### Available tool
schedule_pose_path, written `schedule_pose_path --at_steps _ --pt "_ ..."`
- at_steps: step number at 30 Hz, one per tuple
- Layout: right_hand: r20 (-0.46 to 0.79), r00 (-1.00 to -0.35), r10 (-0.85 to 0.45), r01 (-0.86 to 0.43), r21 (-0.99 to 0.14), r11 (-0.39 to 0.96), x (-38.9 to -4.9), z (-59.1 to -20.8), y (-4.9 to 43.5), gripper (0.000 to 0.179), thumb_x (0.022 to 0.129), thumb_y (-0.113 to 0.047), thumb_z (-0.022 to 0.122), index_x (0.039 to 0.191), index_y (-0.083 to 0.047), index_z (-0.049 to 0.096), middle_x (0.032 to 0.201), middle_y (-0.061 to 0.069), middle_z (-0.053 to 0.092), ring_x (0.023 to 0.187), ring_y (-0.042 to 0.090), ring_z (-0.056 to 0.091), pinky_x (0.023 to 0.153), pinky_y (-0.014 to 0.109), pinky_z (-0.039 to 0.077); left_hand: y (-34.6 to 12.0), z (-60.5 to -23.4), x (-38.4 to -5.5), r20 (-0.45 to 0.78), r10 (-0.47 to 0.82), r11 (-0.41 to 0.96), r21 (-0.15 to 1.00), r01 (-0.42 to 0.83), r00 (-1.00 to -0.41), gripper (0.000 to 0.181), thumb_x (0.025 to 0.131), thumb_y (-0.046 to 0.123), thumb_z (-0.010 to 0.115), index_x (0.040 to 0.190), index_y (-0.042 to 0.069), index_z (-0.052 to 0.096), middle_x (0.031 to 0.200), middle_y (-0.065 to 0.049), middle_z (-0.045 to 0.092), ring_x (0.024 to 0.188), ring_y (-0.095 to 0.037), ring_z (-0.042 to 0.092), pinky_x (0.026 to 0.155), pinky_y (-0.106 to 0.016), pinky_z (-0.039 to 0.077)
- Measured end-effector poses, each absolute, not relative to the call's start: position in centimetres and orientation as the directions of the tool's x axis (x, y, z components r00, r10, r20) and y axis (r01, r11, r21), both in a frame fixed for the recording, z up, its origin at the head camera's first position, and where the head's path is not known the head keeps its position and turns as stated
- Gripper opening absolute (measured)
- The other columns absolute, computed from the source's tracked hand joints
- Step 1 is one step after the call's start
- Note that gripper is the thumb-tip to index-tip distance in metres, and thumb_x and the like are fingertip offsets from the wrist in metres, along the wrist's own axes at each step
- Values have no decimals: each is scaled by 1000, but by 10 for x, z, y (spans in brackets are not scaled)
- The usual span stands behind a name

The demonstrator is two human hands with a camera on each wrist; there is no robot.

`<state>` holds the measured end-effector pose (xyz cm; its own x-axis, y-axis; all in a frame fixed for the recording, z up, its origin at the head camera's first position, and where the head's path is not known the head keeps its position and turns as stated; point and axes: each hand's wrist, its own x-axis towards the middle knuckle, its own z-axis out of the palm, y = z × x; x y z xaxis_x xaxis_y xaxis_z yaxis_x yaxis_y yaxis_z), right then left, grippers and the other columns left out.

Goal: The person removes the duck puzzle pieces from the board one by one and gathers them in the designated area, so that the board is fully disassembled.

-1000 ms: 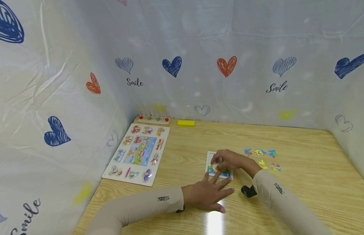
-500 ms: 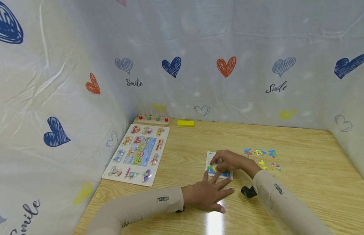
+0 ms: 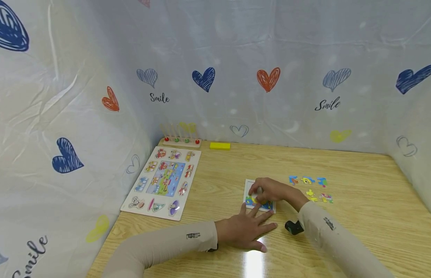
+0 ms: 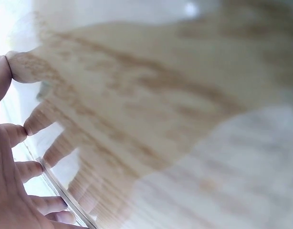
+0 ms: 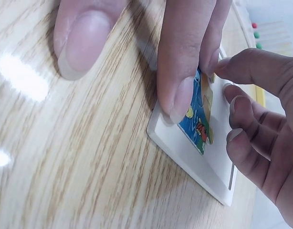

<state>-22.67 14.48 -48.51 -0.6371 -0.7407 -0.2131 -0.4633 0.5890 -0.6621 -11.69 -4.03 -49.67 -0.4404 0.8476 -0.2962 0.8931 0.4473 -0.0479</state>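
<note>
A small white puzzle tray (image 3: 247, 184) lies on the wooden table, its near part filled with blue and colourful pieces (image 5: 200, 125). My left hand (image 3: 244, 229) is spread flat, its fingertips resting on the tray's near edge and the table. In the right wrist view two left fingertips (image 5: 181, 102) press at the tray's rim and pieces. My right hand (image 3: 271, 189) arches over the tray with curled fingers. Its thumb and finger pinch a yellowish puzzle piece (image 3: 254, 198), mostly hidden by the hand, against the filled area.
Several loose puzzle pieces (image 3: 307, 180) lie right of the tray. At the left is a large picture board (image 3: 192, 181). A bead stand (image 3: 182, 142) and a yellow block (image 3: 220, 146) stand at the back, before a heart-printed curtain (image 3: 236, 108).
Almost nothing has moved. The right fingers shift very slightly over the tray; the left hand stays in place.
</note>
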Motion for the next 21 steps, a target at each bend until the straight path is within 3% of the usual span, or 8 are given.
schedule_pose_path --at_steps 21 --pt "-215 -622 -753 -461 -676 575 -228 -487 141 21 87 -4 72 105 -13 67 105 3 61 91 17 54 80 33 48 -41 -497 -117 -302 845 450 -45 892 -442 76 98 73 20 163 33 13 171 -2 0 155 -40 9 108 -64 37"
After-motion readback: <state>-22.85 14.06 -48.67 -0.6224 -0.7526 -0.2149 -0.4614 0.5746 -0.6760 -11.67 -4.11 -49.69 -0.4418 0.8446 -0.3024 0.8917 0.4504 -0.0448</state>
